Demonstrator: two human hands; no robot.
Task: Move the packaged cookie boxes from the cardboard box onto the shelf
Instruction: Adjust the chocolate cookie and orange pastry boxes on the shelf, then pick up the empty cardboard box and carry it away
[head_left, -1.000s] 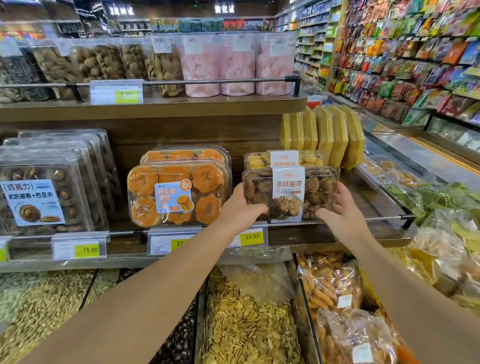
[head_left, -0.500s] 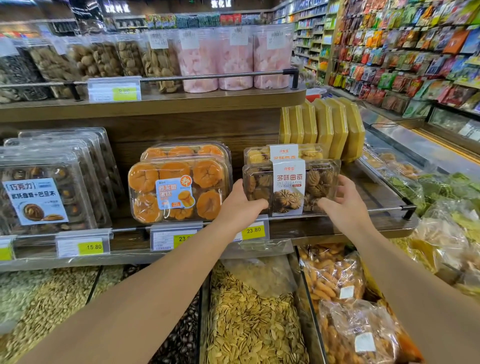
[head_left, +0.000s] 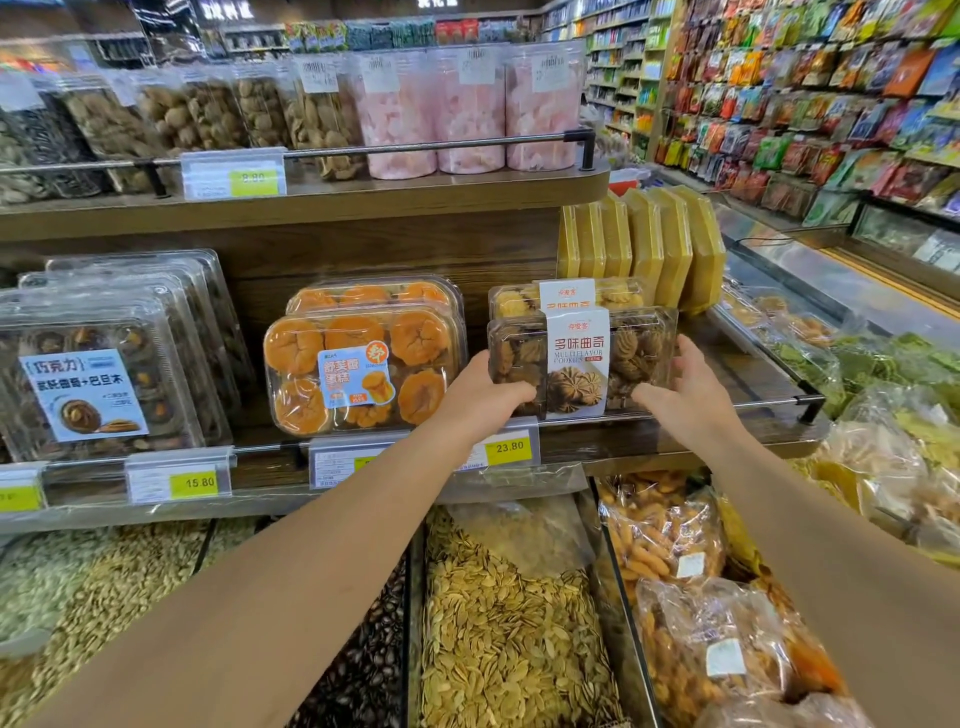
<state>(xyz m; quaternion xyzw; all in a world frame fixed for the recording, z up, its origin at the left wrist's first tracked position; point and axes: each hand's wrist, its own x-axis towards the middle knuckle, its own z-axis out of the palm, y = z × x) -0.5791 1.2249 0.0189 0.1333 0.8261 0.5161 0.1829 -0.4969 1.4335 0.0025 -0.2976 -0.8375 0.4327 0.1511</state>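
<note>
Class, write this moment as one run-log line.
step: shelving | left hand: grips cookie box left end | right hand: holds right end | box: on shelf, front row

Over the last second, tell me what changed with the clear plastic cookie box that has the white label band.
Little changed. The clear plastic cookie box with the white label band sits at the wooden shelf's front rail, gripped at its ends by the left hand and right hand, as before. The hands shifted only slightly. The orange cake box beside it stayed put.
</note>
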